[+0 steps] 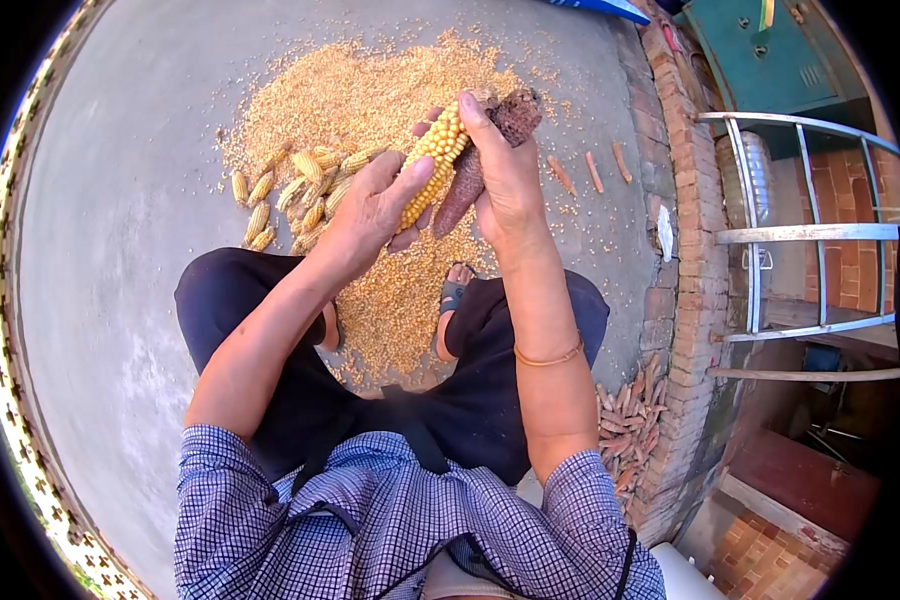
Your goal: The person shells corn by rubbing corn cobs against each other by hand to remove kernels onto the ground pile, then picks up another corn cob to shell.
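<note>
A yellow ear of corn (pixel 438 160) is held up at a slant in front of me, with its kernels still on the side that shows. My left hand (pixel 375 205) is closed round its lower end, thumb along the ear. In my right hand (pixel 508 170) is a bare reddish-brown corn cob (pixel 460 195), pressed against the ear's right side. The cob shows above and below my grip; its middle is hidden by the fingers. My right thumb lies at the ear's upper end. Beneath both hands spreads a pile of loose corn kernels (pixel 360 90).
Several unshelled ears of corn (pixel 310 190) lie left of my hands. Bare cobs (pixel 630 420) are heaped by the low brick edging (pixel 685 220) at right, and a few more cobs (pixel 594 172) lie on the concrete floor (pixel 110 250). A metal rail frame (pixel 810 235) stands beyond the bricks.
</note>
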`<state>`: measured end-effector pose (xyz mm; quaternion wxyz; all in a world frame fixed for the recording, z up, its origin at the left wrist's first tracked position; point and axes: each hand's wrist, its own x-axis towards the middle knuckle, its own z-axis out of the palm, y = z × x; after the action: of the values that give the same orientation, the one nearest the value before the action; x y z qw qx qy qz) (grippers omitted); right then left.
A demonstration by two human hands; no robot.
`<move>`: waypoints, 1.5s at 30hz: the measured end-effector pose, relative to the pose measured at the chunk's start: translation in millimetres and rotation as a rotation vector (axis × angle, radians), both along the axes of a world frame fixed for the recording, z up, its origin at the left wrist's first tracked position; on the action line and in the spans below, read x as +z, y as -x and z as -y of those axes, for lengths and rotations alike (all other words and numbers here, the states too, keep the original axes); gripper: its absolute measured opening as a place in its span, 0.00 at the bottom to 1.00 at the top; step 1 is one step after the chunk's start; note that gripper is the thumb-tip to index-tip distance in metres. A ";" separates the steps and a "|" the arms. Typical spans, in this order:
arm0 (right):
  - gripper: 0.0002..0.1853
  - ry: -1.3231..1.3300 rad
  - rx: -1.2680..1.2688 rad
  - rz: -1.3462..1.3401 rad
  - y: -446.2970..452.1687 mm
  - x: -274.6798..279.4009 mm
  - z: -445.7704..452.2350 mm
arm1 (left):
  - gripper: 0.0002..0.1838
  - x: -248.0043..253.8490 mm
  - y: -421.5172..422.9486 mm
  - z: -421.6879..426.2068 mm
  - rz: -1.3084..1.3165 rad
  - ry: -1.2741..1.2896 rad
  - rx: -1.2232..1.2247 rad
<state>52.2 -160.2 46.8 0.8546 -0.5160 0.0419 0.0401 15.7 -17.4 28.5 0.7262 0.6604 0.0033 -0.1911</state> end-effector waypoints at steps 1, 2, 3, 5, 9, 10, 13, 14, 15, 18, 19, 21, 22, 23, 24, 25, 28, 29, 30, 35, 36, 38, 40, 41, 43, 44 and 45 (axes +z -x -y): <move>0.14 -0.023 -0.009 -0.002 0.4 1.0 -0.7 | 0.21 -4.3 0.0 0.3 0.075 -0.186 0.056; 0.12 -0.045 -0.017 -0.004 0.7 1.5 -1.9 | 0.21 -8.1 -0.8 0.6 0.250 -0.379 0.072; 0.11 -0.068 -0.024 -0.007 0.8 1.7 -3.5 | 0.21 -10.9 -2.2 0.9 0.424 -0.572 0.087; 0.10 -0.040 -0.144 -0.020 3.2 -0.9 -17.4 | 0.21 -11.9 0.2 3.2 0.568 -0.768 0.098; 0.08 0.154 -0.286 -0.087 0.7 -6.4 -22.3 | 0.20 -17.3 3.9 11.2 0.416 -0.511 0.087; 0.07 0.237 -0.327 -0.076 -4.3 -16.2 -23.3 | 0.21 -12.2 2.7 9.3 0.260 -0.299 0.066; 0.09 0.492 -0.563 0.223 -6.8 -27.0 -29.8 | 0.27 -5.6 5.7 11.2 -0.072 0.026 0.024; 0.11 0.425 -0.463 0.169 -9.1 -26.1 -25.5 | 0.27 -5.4 1.8 8.4 -0.076 0.080 0.008; 0.11 0.347 -0.402 0.129 -8.5 -22.6 -21.9 | 0.28 -5.1 -1.3 5.0 -0.078 0.133 -0.004; 0.13 0.159 -0.224 0.049 -8.9 -9.3 -12.2 | 0.29 5.5 -5.7 4.3 -0.184 0.306 0.063; 0.13 0.146 -0.165 0.032 -6.8 -4.4 -8.2 | 0.29 8.1 -5.5 4.1 -0.231 0.344 0.096; 0.14 0.126 -0.043 -0.006 -2.8 3.2 -2.9 | 0.29 7.5 -5.6 1.6 -0.229 0.318 0.131; 0.14 0.087 -0.017 0.033 -0.1 2.8 -4.9 | 0.29 6.5 -5.5 0.6 -0.208 0.302 0.139; 0.14 0.133 -0.020 0.054 2.5 0.2 -7.3 | 0.29 5.2 -5.5 -0.1 -0.187 0.286 0.146; 0.14 0.180 -0.023 0.076 4.1 -3.0 -10.9 | 0.29 3.6 -6.2 -2.1 -0.104 0.178 0.129; 0.14 0.226 -0.027 0.098 5.2 -5.9 -15.6 | 0.29 1.3 -6.4 -4.9 -0.021 0.070 0.111; 0.12 0.356 -0.273 0.115 8.7 -12.7 -33.8 | 0.29 -18.6 -5.1 6.7 0.327 -0.256 0.153; 0.12 0.449 -0.369 0.144 7.5 -12.9 -35.0 | 0.28 -24.3 -5.5 10.9 0.466 -0.364 0.185; 0.14 0.530 -0.475 0.159 1.0 -15.7 -31.0 | 0.26 -16.8 1.8 9.3 0.402 -0.401 0.069; 0.15 0.378 -0.426 0.169 -2.1 -15.3 -27.5 | 0.24 -20.9 -0.3 10.3 0.353 -0.150 0.122; 0.15 0.368 -0.381 0.146 -1.6 -14.1 -25.6 | 0.24 -15.3 -0.4 10.4 0.340 -0.110 0.141; 0.14 0.094 -0.211 0.032 -2.4 -7.1 -20.4 | 0.23 -17.4 -4.8 5.4 0.262 -0.204 0.204; 0.13 -0.080 -0.091 0.019 -4.1 -7.0 -16.5 | 0.22 -12.9 -10.5 -0.9 0.365 -0.425 0.211; 0.13 -0.064 -0.098 0.025 -2.0 -6.5 -19.6 | 0.21 -10.6 -11.3 -3.6 0.415 -0.541 0.213; 0.14 -0.027 -0.116 0.043 2.9 -4.6 -28.9 | 0.18 -12.2 -9.5 1.8 0.581 -0.667 0.217; 0.11 -0.067 -0.144 0.016 5.4 -6.2 -32.2 | 0.18 -11.9 -6.0 5.6 0.649 -0.740 0.190; 0.09 0.030 -0.190 -0.014 5.2 -12.6 -31.3 | 0.18 -12.8 -1.3 8.5 0.712 -0.811 0.162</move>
<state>47.0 -128.9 34.2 0.8466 -0.5220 0.0972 -0.0380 17.0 -25.9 15.7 0.3819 0.9090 -0.1186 0.1176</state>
